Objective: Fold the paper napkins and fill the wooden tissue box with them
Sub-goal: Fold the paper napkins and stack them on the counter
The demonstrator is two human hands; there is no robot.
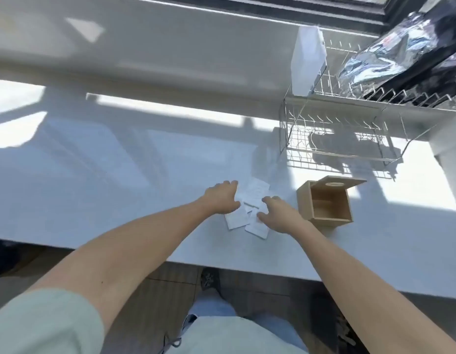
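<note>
I'm at a white bench (99, 190) under a sunlit window, a wire dish rack (349, 129) at its far right and the wooden tissue box (326, 204) open and apparently empty beside the napkins (249, 205). My left hand (221, 199) and right hand (278, 215) lie flat, fingers spread, on the loose pile, gripping nothing. I judge I'm gathering; next, square them and lift them right into the box.

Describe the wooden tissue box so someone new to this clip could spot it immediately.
Start at the wire dish rack at the right of the white counter. Nearer the person, just right of the right hand and the napkins, stands the wooden tissue box. It is the only tan thing there, open and apparently empty, its slotted lid tipped back.
</note>
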